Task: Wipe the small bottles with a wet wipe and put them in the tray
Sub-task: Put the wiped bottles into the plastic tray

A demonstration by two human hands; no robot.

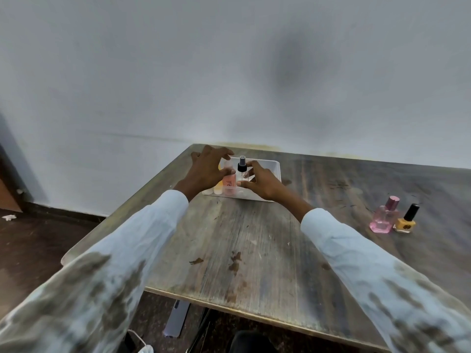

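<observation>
Hands worked over the tray (276, 166): left hand (205, 171) pinched the pink bottle (229, 183), right hand (261, 183) fingered the clear spray bottle (243, 170) standing inside, placing apparently in hand. Next would likely be wiping the pink perfume bottle (382, 220) and yellow polish bottle (405, 221), waiting well apart.

Dim, soft, blurred, edge-warped

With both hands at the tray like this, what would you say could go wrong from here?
1. The left hand and right hand crowd the spray bottle and pink tube standing in the tray; a nudge could topple them.
2. The pink bottle and yellow bottle stand far right, easily forgotten.
</observation>
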